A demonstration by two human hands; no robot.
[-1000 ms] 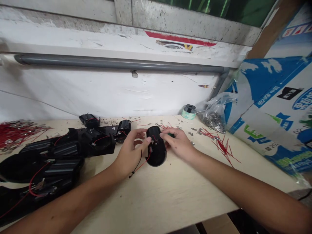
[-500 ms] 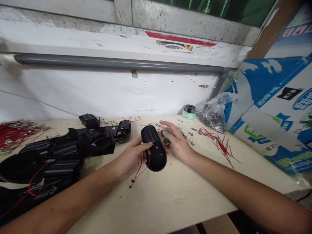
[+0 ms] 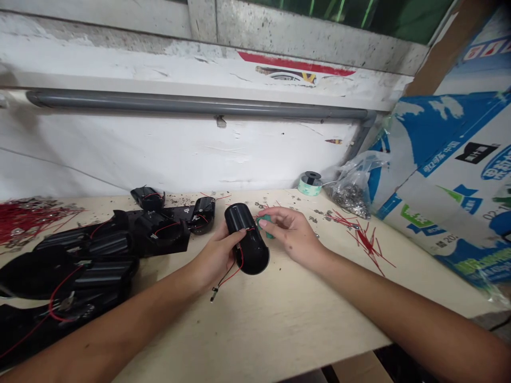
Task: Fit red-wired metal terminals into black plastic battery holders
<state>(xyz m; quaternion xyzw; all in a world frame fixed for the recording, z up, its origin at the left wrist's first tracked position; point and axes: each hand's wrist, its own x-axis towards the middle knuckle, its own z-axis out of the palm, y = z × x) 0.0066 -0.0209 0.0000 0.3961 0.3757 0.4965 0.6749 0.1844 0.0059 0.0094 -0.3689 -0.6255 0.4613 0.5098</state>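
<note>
Gripped in my left hand (image 3: 222, 246) is a black, rounded plastic housing (image 3: 252, 254), held tilted above the table with the thumb over its middle. Thin red and black wires (image 3: 228, 277) hang from it, ending in a small black part (image 3: 214, 294). My right hand (image 3: 294, 234) pinches a small green piece (image 3: 268, 227) between thumb and fingers, close to the housing's right side. What kind of thing the green piece is, I cannot make out.
Several similar black housings (image 3: 109, 242) with red wires crowd the left. Red wires with metal tabs (image 3: 27, 218) are heaped at far left; loose red wires (image 3: 367, 242) lie right. A wire spool (image 3: 309, 183), a plastic bag of metal parts (image 3: 353, 194) and a blue-white carton (image 3: 451, 175) stand behind.
The housing has shifted slightly up and left and turned in my left hand. My right fingers have drawn in around the green piece, which has moved a little left.
</note>
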